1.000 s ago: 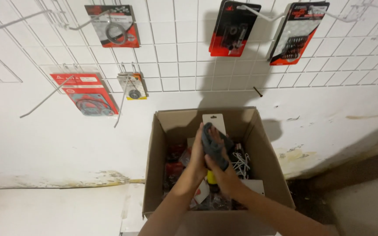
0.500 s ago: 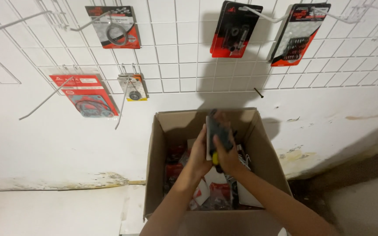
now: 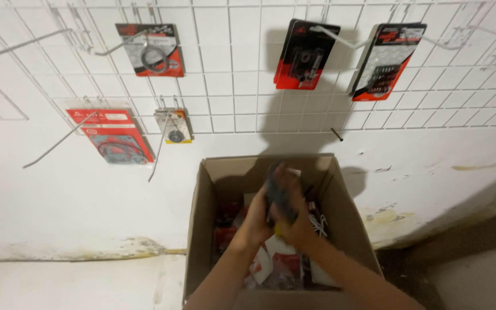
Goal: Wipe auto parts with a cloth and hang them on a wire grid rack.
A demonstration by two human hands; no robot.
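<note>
Both my hands are over an open cardboard box [image 3: 200, 229] on the floor by a white wall. My left hand [image 3: 258, 215] and my right hand [image 3: 295, 223] together grip a dark grey packaged item [image 3: 279, 192], blurred by motion, with a bit of yellow at its lower end. It is held above the box's inside. Below it, the box holds several red and white blister packs [image 3: 285, 265] and some white wire-like parts [image 3: 318, 223].
A white wire grid panel [image 3: 231, 69] on the wall carries long hooks and several hanging red-and-black packs, such as one at the top middle [image 3: 305, 54] and one at the left [image 3: 110, 135]. A dark strip of floor [image 3: 460, 241] lies to the right.
My hands lifted the dark item from deep in the box to its upper part, then brought it slightly down and toward me. It now appears blurred.
</note>
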